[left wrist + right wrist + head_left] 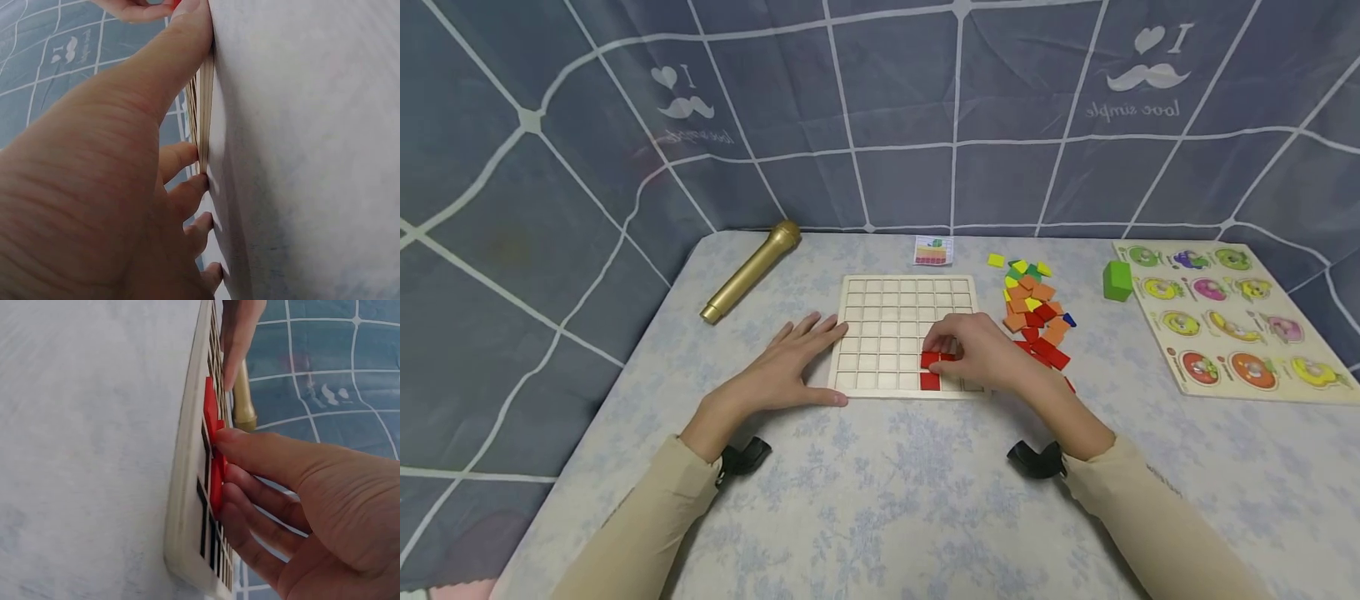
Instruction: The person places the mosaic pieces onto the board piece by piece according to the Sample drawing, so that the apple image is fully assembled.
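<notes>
A pale wooden grid board lies flat on the table. My left hand is spread at its left edge, thumb and fingertips touching the rim; the left wrist view shows the thumb against the board's side. Over the lower right cells, my right hand pinches a red square tile between thumb and fingers, low against the grid. Another red tile sits in a cell of the bottom row, and one more red tile is just above it. The fingers partly hide the tiles there.
Right of the board lies a loose pile of coloured tiles, red, orange, yellow and green. A small pattern card is behind the board. A gold microphone lies at left. Farther right are a green block and a fruit picture board.
</notes>
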Action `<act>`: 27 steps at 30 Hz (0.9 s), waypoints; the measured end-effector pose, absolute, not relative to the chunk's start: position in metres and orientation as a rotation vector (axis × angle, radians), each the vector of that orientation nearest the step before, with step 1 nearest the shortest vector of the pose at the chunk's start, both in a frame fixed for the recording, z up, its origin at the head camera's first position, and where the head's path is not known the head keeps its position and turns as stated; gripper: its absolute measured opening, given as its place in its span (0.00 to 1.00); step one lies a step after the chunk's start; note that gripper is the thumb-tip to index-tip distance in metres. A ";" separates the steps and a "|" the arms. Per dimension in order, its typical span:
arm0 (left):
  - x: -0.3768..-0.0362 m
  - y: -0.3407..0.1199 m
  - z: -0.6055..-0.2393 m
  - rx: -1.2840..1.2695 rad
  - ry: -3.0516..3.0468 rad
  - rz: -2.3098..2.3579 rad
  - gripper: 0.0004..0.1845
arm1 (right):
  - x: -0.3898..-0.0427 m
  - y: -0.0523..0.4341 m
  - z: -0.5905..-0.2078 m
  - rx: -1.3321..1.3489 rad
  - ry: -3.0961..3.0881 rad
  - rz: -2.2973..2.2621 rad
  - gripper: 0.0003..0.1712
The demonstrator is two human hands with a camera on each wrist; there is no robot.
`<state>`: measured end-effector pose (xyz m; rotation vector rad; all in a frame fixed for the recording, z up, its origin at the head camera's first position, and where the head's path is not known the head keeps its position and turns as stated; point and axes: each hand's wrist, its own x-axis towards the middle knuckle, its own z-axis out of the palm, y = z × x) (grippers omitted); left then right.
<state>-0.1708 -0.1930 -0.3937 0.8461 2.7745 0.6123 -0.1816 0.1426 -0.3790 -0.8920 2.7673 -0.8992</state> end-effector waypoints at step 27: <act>-0.172 -0.192 -0.394 0.845 2.768 0.628 0.60 | -0.170 0.215 -0.369 -0.702 2.943 -0.894 0.12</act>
